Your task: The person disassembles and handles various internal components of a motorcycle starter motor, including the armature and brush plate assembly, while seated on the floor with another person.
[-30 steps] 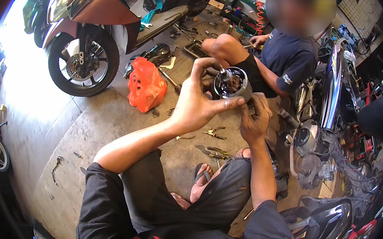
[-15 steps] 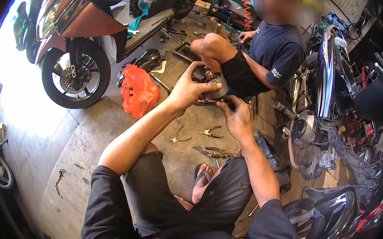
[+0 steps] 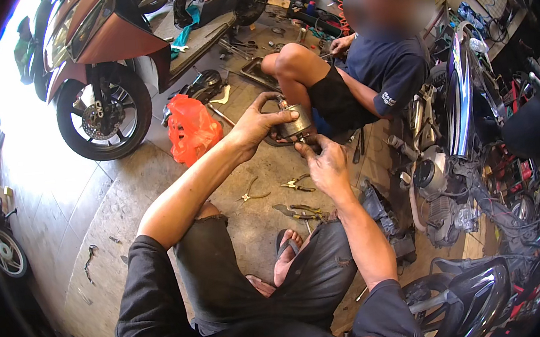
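In the head view, a person in dark clothes is sitting on a workshop floor [image 3: 157, 204], holding up a metal cylinder [image 3: 298, 127] in front of the body, above the ground and between both hands. The left hand [image 3: 256, 126] is clasping the cylinder's side, its thumb pressing against the near face. The right hand [image 3: 328, 163] is pinching at the lower end with thumb and finger; exactly which small piece is sitting between those fingertips cannot be told. Three pairs of pliers [image 3: 298, 184] are lying on the floor below the hands. A red-orange plastic bag [image 3: 194, 130] is resting to the left, near a parked brownish-red scooter [image 3: 111, 38]. Beyond the cylinder, a co-worker [image 3: 387, 71] in a dark shirt is sitting with one knee raised, while motorcycle parts [image 3: 438, 186] are crowding the right side.
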Available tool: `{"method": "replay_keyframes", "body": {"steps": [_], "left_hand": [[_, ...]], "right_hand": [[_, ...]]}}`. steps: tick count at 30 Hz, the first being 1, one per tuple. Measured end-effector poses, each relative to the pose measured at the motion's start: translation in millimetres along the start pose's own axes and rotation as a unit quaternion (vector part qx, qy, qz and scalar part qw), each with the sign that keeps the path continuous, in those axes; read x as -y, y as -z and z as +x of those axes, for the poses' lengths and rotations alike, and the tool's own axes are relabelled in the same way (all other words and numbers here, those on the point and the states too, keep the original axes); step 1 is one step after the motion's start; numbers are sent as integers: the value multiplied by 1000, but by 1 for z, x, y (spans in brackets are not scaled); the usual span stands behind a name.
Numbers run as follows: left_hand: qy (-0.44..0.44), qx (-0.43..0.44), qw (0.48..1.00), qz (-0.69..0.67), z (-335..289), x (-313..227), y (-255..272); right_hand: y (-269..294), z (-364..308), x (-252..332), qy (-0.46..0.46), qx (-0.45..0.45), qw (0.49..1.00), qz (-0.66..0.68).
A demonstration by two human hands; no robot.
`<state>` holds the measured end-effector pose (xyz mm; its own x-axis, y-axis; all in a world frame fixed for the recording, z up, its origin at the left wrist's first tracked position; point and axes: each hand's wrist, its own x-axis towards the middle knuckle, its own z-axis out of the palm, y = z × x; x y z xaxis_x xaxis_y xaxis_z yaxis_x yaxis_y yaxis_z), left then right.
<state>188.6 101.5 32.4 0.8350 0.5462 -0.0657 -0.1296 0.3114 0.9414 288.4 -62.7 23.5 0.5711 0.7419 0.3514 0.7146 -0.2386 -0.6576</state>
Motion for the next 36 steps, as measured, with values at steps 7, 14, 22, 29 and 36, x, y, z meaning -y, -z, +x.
{"method": "replay_keyframes", "body": {"steps": [7, 14, 22, 29, 36], "left_hand": [[13, 6, 1000, -5, 1, 0, -3], [27, 25, 999, -23, 4, 4, 4], [33, 33, 998, -37, 7, 7, 7], [38, 27, 998, -49, 2, 2, 1], [33, 51, 998, -34, 9, 7, 9]], "right_hand": [[3, 1, 1, -29, 17, 999, 12], [4, 0, 6, -45, 29, 999, 6], [5, -1, 7, -34, 26, 999, 13], [6, -1, 5, -34, 27, 999, 8], [7, -2, 7, -29, 33, 999, -2]]}}
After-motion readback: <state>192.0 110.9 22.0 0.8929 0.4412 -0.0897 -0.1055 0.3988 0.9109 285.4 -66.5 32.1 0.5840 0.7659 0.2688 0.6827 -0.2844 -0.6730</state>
